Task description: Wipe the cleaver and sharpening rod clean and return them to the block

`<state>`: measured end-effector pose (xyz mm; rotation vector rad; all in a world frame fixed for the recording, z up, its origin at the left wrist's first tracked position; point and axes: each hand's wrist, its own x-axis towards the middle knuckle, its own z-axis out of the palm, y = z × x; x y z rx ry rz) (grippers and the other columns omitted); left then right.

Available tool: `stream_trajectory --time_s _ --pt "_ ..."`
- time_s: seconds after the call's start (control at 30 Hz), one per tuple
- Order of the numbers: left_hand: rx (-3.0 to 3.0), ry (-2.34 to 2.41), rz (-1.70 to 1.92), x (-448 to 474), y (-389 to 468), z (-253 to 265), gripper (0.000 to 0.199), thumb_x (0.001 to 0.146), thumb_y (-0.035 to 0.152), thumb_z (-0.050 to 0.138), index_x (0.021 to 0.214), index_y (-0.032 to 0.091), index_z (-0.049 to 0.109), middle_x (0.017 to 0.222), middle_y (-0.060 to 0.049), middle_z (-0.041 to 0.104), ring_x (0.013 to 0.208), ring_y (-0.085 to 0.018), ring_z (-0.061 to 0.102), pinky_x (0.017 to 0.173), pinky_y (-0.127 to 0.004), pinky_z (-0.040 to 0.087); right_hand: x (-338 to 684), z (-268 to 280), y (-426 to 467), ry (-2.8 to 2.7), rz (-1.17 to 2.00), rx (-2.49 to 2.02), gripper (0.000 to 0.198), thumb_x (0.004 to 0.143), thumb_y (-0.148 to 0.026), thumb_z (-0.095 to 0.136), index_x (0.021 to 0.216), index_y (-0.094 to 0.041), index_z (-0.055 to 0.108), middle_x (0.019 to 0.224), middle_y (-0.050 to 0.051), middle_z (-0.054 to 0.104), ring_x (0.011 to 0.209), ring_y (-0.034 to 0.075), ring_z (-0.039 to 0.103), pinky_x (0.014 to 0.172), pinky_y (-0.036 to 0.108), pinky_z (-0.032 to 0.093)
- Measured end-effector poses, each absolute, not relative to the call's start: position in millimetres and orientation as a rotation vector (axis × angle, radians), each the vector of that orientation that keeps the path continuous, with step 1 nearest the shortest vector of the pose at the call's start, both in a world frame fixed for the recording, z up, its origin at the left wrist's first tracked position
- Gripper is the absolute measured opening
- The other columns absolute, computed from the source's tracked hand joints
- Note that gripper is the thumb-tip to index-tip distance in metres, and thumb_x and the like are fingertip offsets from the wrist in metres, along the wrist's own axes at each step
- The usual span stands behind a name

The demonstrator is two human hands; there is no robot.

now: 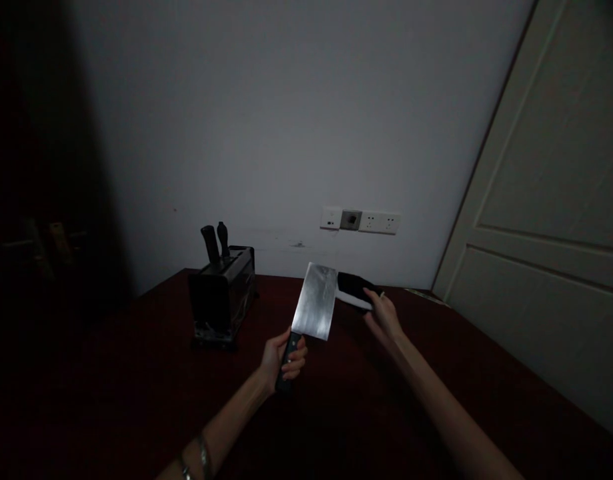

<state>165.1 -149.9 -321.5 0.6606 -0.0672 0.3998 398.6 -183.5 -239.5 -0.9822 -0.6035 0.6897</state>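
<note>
My left hand (282, 360) is closed around the dark handle of a cleaver (315, 300), whose broad, shiny blade points up and away from me. Fingers of my right hand (384, 312) wrap the near end of a black and white knife sharpener (355, 288) with a looped handle. The sharpener's far end meets the right edge of the blade near its top; whether the two touch is hard to tell. Both items are held above the dark red tabletop (331, 413). To the left stands a dark knife block (221, 293) with two black-handled tools (215, 244) upright in it.
Behind the table is a pale wall with a row of sockets (360, 221). A panelled white door (546, 267) leans into view along the right side. Deep shadow covers the far left, where small metal fittings (60, 238) faintly show. Light is dim.
</note>
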Motion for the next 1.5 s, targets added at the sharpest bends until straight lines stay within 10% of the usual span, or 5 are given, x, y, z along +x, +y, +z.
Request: stream_trajectory --time_s 0.23,0.5,0.83,1.5 --pt "0.677 -0.072 0.370 167 -156 -320 0.033 0.085 0.043 0.041 0.071 0.014 0.045 0.050 0.006 0.031 0.030 -0.002 0.014 0.026 -0.015 0.011 386 -200 -153 -1.496 -0.071 -1.016 0.031 0.073 -0.024 0.052 0.102 -0.016 0.062 0.106 0.009 0.065 0.102 0.021 0.058 0.090 0.040 0.043" --pt "0.663 -0.101 0.361 167 -158 -319 0.033 0.085 0.043 0.040 0.073 0.013 0.047 0.049 0.006 0.031 0.030 -0.003 0.013 0.027 -0.015 0.012 369 -209 -157 -2.398 -0.490 -1.015 0.078 0.056 -0.005 0.049 0.132 -0.015 0.038 0.142 0.012 0.030 0.133 0.025 0.021 0.105 0.052 0.024" --pt "0.603 -0.074 0.404 167 -158 -323 0.031 0.082 0.042 0.045 0.071 0.013 0.047 0.048 0.007 0.030 0.030 -0.002 0.011 0.026 -0.015 0.011 346 -236 -197 -2.599 -0.355 -0.887 0.057 0.074 -0.013 0.051 0.130 -0.017 0.041 0.141 0.009 0.034 0.131 0.019 0.026 0.106 0.045 0.028" --pt "0.654 -0.082 0.380 166 -162 -320 0.033 0.078 0.045 0.051 0.070 0.013 0.047 0.047 0.007 0.032 0.029 -0.002 0.014 0.025 -0.015 0.014 342 -253 -220 -2.604 -0.261 -0.930 0.075 0.061 -0.003 0.044 0.135 -0.009 0.030 0.142 0.013 0.030 0.133 0.019 0.022 0.108 0.042 0.028"
